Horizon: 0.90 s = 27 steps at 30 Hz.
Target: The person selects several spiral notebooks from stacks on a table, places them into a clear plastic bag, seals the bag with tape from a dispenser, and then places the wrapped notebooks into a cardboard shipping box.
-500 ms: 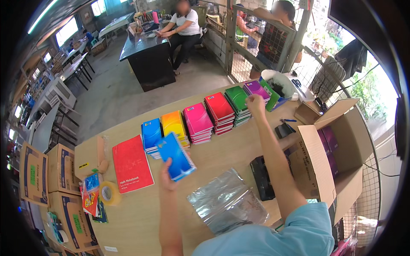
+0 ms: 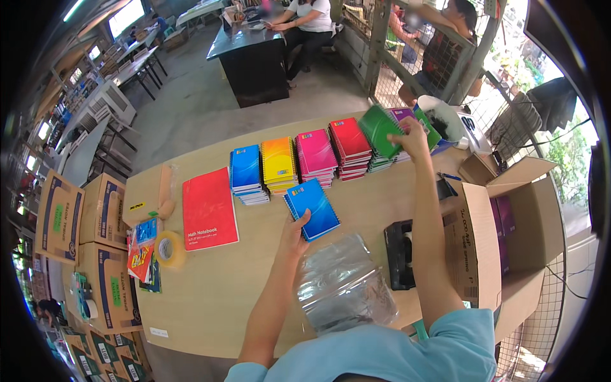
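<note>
Judged step: picking green off its stack, blue parked in the other hand.

Right hand (image 2: 412, 137) has the green notebook (image 2: 377, 130) pinched at its right-hand corner, fingers closed, cover tilted over the green stack (image 2: 382, 164). I can't tell whether its lower edge touches the pile.

Left hand (image 2: 294, 233) is half curled on the blue notebook (image 2: 316, 213): thumb on the cover, fingers out of sight beneath, spiral edge to the left. Could be more than one book in that grip, can't tell. It's over the table (image 2: 216, 296), near side of the yellow stack (image 2: 278, 159) and pink stack (image 2: 316, 153).

Far row, left to right: blue stack (image 2: 246, 167), yellow, pink, red stack (image 2: 351, 143), green, purple notebooks (image 2: 400, 113), the last partly hidden behind the raised green.

Clear plastic (image 2: 344, 280) lies near the torso, just left of the black device (image 2: 396, 251); neither hand is on it.

Next move, I'd say, calls for a firm right pinch, lift enough to clear the red and purple neighbours, and a level left hand. Covers look slick; spirals could snag if edges drag.
</note>
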### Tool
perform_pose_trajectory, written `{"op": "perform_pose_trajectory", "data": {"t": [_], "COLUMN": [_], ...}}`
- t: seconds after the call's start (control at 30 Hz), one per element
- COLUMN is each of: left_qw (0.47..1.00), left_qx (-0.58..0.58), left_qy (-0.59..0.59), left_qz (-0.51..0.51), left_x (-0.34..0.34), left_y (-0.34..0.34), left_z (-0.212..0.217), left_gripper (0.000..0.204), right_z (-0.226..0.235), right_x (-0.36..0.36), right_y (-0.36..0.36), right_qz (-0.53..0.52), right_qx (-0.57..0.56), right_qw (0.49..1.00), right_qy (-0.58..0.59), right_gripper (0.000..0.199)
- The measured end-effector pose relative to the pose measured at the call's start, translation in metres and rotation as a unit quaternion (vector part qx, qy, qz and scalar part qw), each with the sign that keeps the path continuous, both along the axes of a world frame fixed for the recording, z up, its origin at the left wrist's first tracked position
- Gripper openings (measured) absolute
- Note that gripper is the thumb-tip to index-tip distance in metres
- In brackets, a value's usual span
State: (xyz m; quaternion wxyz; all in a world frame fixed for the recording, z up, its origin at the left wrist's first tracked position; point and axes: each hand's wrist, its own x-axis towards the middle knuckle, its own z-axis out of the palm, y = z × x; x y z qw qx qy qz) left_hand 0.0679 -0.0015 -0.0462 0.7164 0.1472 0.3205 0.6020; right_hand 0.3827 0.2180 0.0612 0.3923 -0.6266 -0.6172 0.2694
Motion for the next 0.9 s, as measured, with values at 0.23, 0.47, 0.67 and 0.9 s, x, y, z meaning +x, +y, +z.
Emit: {"op": "perform_pose_trajectory", "data": {"t": [0.23, 0.47, 0.67, 0.9], "left_qw": [0.983, 0.988, 0.998, 0.999], "left_qx": [-0.021, -0.002, -0.019, -0.032], "left_qy": [-0.142, -0.034, -0.053, -0.039], "left_qz": [-0.118, -0.154, -0.033, -0.011], "left_x": [0.010, 0.016, -0.010, -0.032], "left_y": [-0.023, -0.040, -0.042, -0.042], "left_z": [-0.007, -0.003, -0.014, -0.023], "left_gripper": [0.062, 0.050, 0.054, 0.054], "right_z": [0.053, -0.019, -0.039, -0.012], "right_x": [-0.105, -0.160, -0.223, -0.220], "right_y": [-0.098, -0.054, -0.049, -0.039], "right_qz": [0.622, 0.221, 0.212, 0.252], "right_qx": [-0.007, 0.121, 0.052, 0.085], "right_qw": [0.767, 0.957, 0.889, 0.887], "right_qy": [-0.157, -0.145, -0.403, -0.376], "right_gripper": [0.047, 0.059, 0.094, 0.018]}}
